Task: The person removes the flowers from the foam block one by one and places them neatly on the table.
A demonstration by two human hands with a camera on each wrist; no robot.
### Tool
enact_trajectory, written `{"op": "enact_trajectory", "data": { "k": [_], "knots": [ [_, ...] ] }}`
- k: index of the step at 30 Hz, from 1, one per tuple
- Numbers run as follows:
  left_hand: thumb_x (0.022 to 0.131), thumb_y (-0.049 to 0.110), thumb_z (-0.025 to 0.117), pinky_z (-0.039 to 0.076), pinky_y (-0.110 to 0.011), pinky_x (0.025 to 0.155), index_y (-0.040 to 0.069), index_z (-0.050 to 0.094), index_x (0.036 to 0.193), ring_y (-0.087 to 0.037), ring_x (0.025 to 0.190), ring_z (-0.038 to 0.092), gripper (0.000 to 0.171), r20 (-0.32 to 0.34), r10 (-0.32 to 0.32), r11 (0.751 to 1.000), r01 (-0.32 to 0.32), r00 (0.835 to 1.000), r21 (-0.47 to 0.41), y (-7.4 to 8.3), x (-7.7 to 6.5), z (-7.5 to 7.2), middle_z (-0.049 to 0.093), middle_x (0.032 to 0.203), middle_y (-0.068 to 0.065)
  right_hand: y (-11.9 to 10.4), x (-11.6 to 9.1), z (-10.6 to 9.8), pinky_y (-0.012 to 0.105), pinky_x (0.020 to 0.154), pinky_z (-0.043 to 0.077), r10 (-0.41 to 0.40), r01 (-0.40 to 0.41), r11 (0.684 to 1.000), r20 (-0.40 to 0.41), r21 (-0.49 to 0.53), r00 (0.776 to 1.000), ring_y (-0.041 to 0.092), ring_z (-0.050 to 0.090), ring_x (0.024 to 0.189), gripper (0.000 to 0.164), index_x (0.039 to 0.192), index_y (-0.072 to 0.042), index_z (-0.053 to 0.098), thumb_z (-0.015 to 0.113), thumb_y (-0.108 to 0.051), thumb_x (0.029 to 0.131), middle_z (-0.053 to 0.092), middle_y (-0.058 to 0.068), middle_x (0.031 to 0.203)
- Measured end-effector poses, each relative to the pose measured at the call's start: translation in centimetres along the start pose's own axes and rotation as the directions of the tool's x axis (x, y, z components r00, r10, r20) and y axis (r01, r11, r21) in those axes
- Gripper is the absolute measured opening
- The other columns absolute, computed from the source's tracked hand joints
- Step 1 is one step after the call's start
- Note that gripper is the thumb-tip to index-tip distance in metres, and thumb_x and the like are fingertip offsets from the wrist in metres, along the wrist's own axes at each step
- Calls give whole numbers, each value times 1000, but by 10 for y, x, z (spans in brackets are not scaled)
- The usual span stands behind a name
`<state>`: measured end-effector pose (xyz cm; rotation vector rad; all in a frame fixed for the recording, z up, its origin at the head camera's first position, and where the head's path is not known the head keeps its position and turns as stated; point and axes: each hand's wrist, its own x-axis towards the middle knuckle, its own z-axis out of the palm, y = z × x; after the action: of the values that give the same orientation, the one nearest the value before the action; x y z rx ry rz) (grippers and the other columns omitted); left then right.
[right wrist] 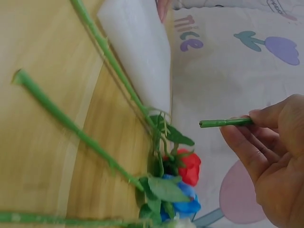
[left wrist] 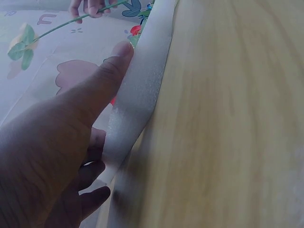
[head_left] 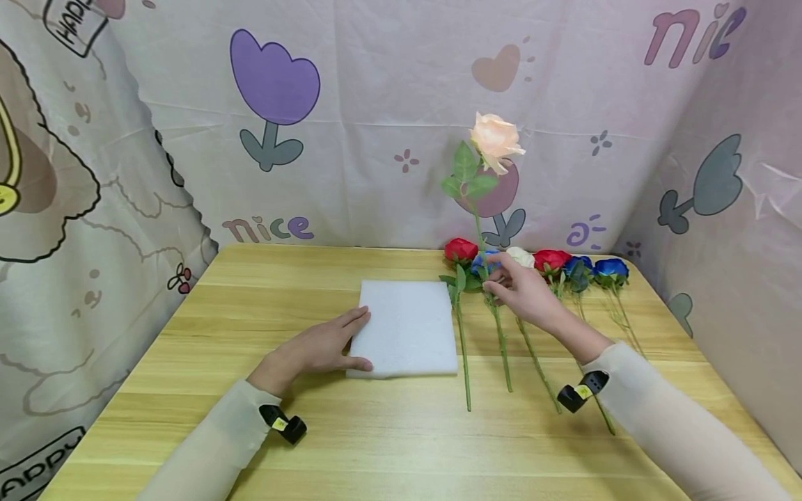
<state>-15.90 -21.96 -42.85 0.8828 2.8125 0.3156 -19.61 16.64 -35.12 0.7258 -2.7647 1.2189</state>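
A peach artificial rose (head_left: 496, 139) with green leaves stands upright in the air at the back of the table. My right hand (head_left: 526, 296) pinches its stem low down between thumb and fingers; the cut stem end (right wrist: 213, 123) pokes out past the fingertips in the right wrist view. Flat on the table lies a white foam block (head_left: 407, 330), left of the right hand. My left hand (head_left: 322, 344) rests against the block's left side, thumb near the front corner and fingers extended along the edge.
Right of the foam, on the wooden table (head_left: 250, 438), lies a row of artificial roses, stems toward me: a red rose (head_left: 460, 249), a blue rose (head_left: 481, 264), a white rose (head_left: 521, 257), another red rose (head_left: 551, 260) and blue ones (head_left: 610, 268). A printed cloth (head_left: 376, 90) hangs behind.
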Motion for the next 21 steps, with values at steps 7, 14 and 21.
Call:
{"op": "enact_trajectory", "data": {
  "k": [7,14,21],
  "knots": [
    [77,84,45,32,-42,112,6,20,156,-28,144,26,114,-5,-1,1000,1,1000,8,1,0,0,15,163,-8,13,-14,-13,41,65,59,43,-44,999,-27,-11,999,33,69,82,39,133,-5,47,62,-7,97,65,18,98],
    [78,84,44,32,-42,112,6,19,156,-27,144,26,114,-6,1,1000,-1,1000,13,0,0,0,15,163,-7,23,-29,-29,37,65,59,84,-84,996,-26,-2,996,40,67,88,39,132,-2,44,61,-4,97,63,19,100],
    [77,85,43,32,-42,112,7,19,157,-28,144,27,114,-3,-1,1000,1,1000,12,0,0,0,14,163,-7,31,-46,-41,34,64,59,90,-92,995,-35,-42,995,33,68,83,41,133,-1,44,61,-2,96,63,17,96]
  ]
}}
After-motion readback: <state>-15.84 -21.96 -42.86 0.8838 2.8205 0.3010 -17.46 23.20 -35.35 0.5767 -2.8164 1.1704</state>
